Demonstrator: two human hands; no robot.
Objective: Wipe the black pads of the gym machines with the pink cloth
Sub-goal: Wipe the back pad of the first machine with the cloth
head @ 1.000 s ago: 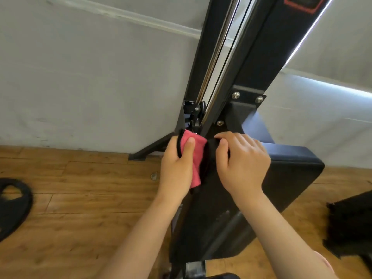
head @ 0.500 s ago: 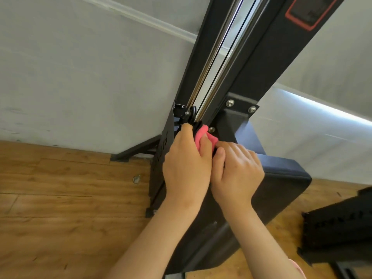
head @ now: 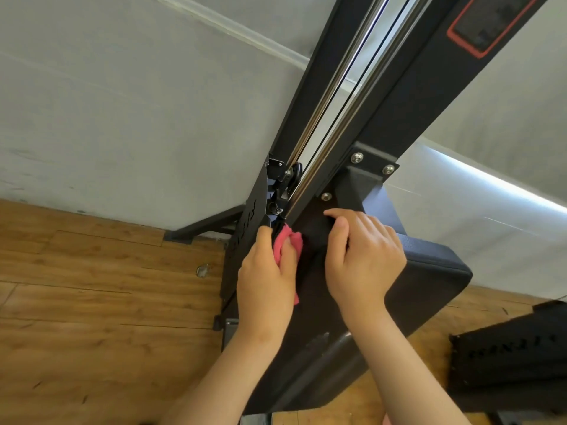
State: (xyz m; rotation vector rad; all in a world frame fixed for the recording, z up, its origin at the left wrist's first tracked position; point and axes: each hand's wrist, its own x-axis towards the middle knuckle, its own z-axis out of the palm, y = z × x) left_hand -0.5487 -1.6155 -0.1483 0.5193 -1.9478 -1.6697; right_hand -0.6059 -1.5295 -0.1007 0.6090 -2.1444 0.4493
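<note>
Left hand: closed around the pink cloth, which is bunched between thumb and fingers and pressed against the upper end of the black pad. A strip of cloth is seen trailing below the palm.

Right hand: set just beside the left, apart from it; its fingers are curled over the pad's upper edge and the thumb is pressed to the back, so the pad is gripped and steadied.

Black pad: held under both hands. Its long axis is judged to run from the fingertips back along the forearms. The cushioned face lies beyond the right hand, on the side away from the cloth. The cloth hand is the nearer to the top end; the coming strokes are judged to call for travel down that axis or across past the right hand.

Upright column: rising beyond the fingertips, with polished guide rods and bracket bolts.

Writing: a red-bordered label is noted high on the column, not legible. Cut-out lettering on the side plate, beside the left hand, and on a second black frame, outside the right forearm, cannot be read.

Surroundings: wooden floor, grey wall.
</note>
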